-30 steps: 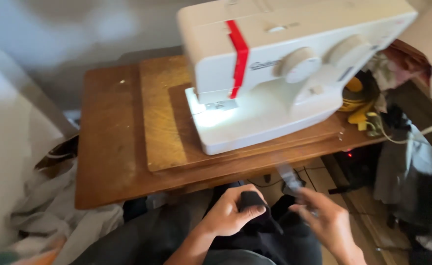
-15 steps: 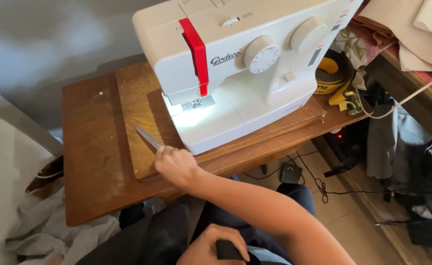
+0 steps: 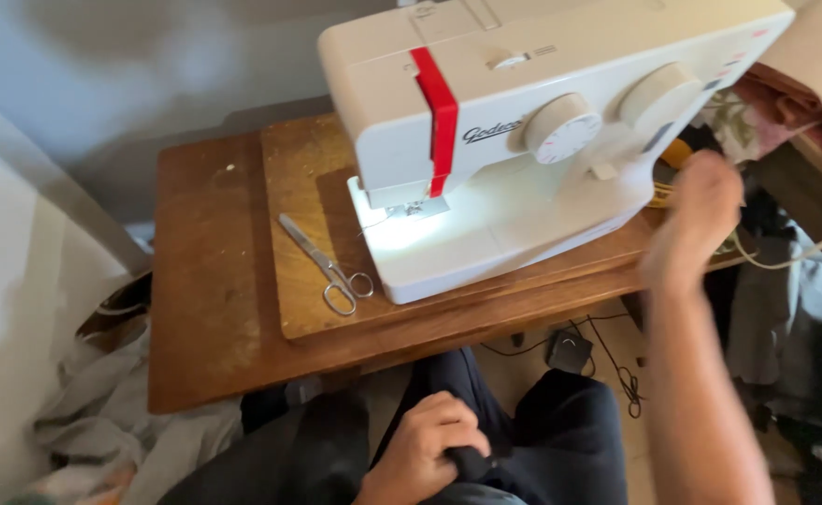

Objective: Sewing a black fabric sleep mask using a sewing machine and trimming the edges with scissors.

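Two hands are seen at different heights in the frame. At the lower centre, the left hand [image 3: 427,449] is clenched around a bunch of dark fabric [image 3: 486,440] that is spread over the lap, apparently so that the cloth is kept from sliding off. At the right of the frame, the right hand [image 3: 696,224] is raised beside the right end of the cream sewing machine [image 3: 532,122], near its two round dials; it is blurred by motion, and whether anything is gripped in it cannot be told. A pair of metal scissors [image 3: 325,265] is laid flat and closed on the lighter wooden board [image 3: 299,187] at the centre left, just beside the machine's lit needle area, where it is within easy reach. The board is carried by a darker wooden table [image 3: 200,281]. Cables and a small black pedal [image 3: 570,351] are seen on the floor below the table edge.
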